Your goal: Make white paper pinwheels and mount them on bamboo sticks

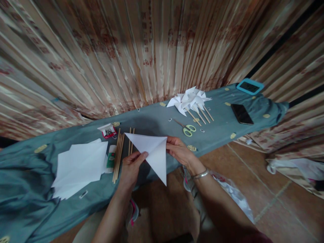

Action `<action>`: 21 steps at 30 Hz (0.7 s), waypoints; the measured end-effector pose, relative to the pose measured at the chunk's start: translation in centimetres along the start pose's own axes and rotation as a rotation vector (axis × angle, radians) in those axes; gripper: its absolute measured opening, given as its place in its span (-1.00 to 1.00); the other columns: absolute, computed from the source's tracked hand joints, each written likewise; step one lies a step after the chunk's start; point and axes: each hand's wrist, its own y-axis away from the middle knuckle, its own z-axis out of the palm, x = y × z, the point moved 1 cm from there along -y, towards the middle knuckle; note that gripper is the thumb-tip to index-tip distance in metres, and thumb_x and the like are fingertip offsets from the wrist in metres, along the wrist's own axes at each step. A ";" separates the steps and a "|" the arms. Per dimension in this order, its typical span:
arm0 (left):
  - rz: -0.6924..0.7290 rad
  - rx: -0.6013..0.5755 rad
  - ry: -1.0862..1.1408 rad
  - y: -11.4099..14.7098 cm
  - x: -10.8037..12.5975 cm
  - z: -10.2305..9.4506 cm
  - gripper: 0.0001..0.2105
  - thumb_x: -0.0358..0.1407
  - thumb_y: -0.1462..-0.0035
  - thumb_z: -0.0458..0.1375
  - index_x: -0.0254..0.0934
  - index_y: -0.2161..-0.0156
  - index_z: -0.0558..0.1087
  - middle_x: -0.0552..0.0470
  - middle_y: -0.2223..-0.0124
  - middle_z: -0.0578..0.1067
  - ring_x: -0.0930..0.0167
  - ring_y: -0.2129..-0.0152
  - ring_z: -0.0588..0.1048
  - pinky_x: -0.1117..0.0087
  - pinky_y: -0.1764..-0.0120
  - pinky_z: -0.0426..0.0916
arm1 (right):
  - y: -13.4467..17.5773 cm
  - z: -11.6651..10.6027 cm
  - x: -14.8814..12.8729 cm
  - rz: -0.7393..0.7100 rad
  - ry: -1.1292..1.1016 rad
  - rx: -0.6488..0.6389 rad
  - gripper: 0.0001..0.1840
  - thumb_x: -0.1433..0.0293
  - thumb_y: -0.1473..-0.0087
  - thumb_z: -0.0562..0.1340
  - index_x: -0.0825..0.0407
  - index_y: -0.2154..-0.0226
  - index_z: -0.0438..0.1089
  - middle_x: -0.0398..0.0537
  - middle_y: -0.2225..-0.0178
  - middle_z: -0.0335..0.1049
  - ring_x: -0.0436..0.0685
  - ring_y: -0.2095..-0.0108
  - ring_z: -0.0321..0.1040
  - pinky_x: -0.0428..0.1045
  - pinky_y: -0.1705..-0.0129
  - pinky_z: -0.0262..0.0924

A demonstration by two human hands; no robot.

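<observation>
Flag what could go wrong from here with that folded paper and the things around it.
The folded paper, held by the left hand and right hand, has its lower tip past the near edge of the table; a loosened grip might drop it.
Loose wooden sticks lie beside the left hand, so a sideways brush could roll them.
The small red box stands open; a knock might spill the pieces inside.

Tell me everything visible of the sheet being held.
The sheet, plain white and paper-like, looks folded into a triangle, one tip pointing down the picture. A crease-like line runs down from its upper-right corner. The left hand pinches its left side; the right hand holds that corner. It appears over the near edge of the cloth.
</observation>
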 end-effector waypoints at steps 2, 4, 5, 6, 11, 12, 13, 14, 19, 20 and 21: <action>-0.008 -0.048 0.020 -0.1 -0.5 0.0 -0.72 -0.11 0.27 0.41 -0.29 0.50 0.57 0.06 0.54 0.51 0.41 0.51 0.44 0.41 0.32 0.33 | -0.1 0.0 0.4 0.001 0.005 -0.014 -0.74 0.27 0.29 0.43 0.03 0.45 0.53 -0.11 0.46 0.56 0.12 0.34 0.47 -0.01 0.26 0.31; -0.005 -0.076 0.025 -0.2 -0.7 0.2 -0.71 -0.11 0.25 0.40 -0.31 0.50 0.57 0.07 0.56 0.49 0.41 0.51 0.45 0.40 0.31 0.35 | -0.3 0.0 1.0 0.005 0.021 -0.007 -0.74 0.28 0.32 0.42 0.03 0.46 0.53 -0.13 0.49 0.55 0.13 0.37 0.47 -0.01 0.29 0.32; -0.005 -0.081 0.034 -0.2 -0.8 0.3 -0.70 -0.11 0.24 0.40 -0.32 0.48 0.57 0.05 0.54 0.50 0.41 0.51 0.45 0.40 0.31 0.36 | -0.4 0.0 1.3 -0.003 0.033 0.013 -0.74 0.27 0.31 0.41 0.03 0.46 0.54 -0.13 0.51 0.54 0.13 0.39 0.46 -0.01 0.30 0.31; -0.005 -0.075 0.050 -0.1 -0.7 0.4 -0.68 -0.11 0.24 0.40 -0.34 0.44 0.57 0.02 0.50 0.53 0.41 0.49 0.47 0.40 0.31 0.36 | -0.6 -0.1 1.5 -0.022 0.053 0.046 -0.75 0.26 0.30 0.40 0.03 0.46 0.54 -0.13 0.52 0.54 0.13 0.41 0.46 0.00 0.32 0.31; 0.017 -0.074 0.199 0.5 -0.3 1.5 -0.44 -0.15 0.24 0.41 -0.30 0.06 0.50 -0.15 0.07 0.56 0.26 0.15 0.52 0.30 0.12 0.38 | -1.0 -0.6 1.3 -0.199 0.425 0.341 -0.81 0.27 0.16 0.31 0.03 0.46 0.53 -0.11 0.52 0.51 0.13 0.47 0.40 0.00 0.39 0.24; 0.018 -0.099 0.226 0.7 -0.4 1.8 -0.40 -0.16 0.24 0.41 -0.28 0.02 0.47 -0.16 0.02 0.54 0.23 0.08 0.50 0.27 0.05 0.36 | -0.9 -0.5 1.2 -0.234 0.549 0.395 -0.84 0.29 0.11 0.29 0.02 0.45 0.53 -0.10 0.51 0.51 0.14 0.45 0.40 0.00 0.37 0.23; 0.017 -0.122 0.255 0.9 -0.4 2.2 -0.39 -0.17 0.24 0.41 -0.27 -0.01 0.45 -0.15 -0.01 0.52 0.22 0.03 0.48 0.25 0.00 0.34 | -0.7 -0.3 1.0 -0.271 0.679 0.434 -0.85 0.30 0.06 0.27 0.01 0.45 0.53 -0.09 0.48 0.51 0.14 0.43 0.39 0.00 0.34 0.23; 0.014 -0.143 0.281 1.1 -0.6 2.6 -0.39 -0.18 0.24 0.40 -0.25 -0.01 0.44 -0.14 -0.02 0.51 0.22 0.00 0.46 0.23 -0.03 0.32 | -0.5 0.1 0.9 -0.311 0.805 0.451 -0.86 0.31 0.02 0.25 -0.01 0.45 0.52 -0.07 0.46 0.51 0.15 0.39 0.40 0.01 0.30 0.22; 0.049 -0.167 0.271 1.2 -1.3 3.9 -0.50 -0.19 0.28 0.42 -0.31 0.15 0.49 -0.10 0.10 0.56 0.23 0.07 0.49 0.27 -0.03 0.31 | 0.3 2.1 1.3 -0.473 1.127 0.248 -0.85 0.33 -0.10 0.21 -0.04 0.34 0.51 0.01 0.33 0.52 0.18 0.25 0.38 0.03 0.14 0.20; 0.053 -0.140 0.251 1.1 -1.3 3.9 -0.53 -0.18 0.28 0.41 -0.32 0.19 0.50 -0.08 0.15 0.57 0.24 0.11 0.51 0.27 -0.02 0.32 | 0.3 2.3 1.4 -0.480 1.126 0.212 -0.86 0.35 -0.09 0.21 -0.05 0.30 0.50 0.00 0.31 0.52 0.17 0.24 0.38 0.02 0.14 0.20; 0.049 -0.107 0.235 1.0 -1.4 3.9 -0.55 -0.16 0.26 0.41 -0.32 0.22 0.51 -0.07 0.20 0.58 0.24 0.14 0.52 0.28 0.00 0.33 | 0.4 2.4 1.4 -0.478 1.111 0.199 -0.85 0.37 -0.08 0.22 -0.05 0.28 0.50 -0.01 0.29 0.52 0.16 0.24 0.38 0.01 0.14 0.20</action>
